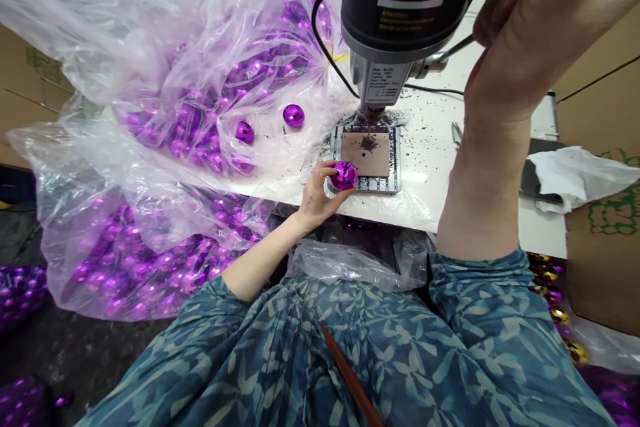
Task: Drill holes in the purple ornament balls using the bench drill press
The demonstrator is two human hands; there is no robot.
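Observation:
My left hand (320, 192) grips a shiny purple faceted ball (344, 175) at the front left corner of the drill's metal base plate (397, 167). A brown wooden pad (373, 153) with dark shavings lies on that plate under the drill bit (371, 116). My right hand (545, 20) is raised at the upper right beside the grey drill press head (400, 0); its fingers are curled, and what they hold is out of sight past the frame edge.
A large clear plastic bag (125, 80) full of purple balls spills over the white table (440, 207) at left. Two loose purple balls (293, 115) lie on the plastic. Cardboard boxes (605, 240) and white plastic stand right. Gold and purple balls (560, 313) lie low right.

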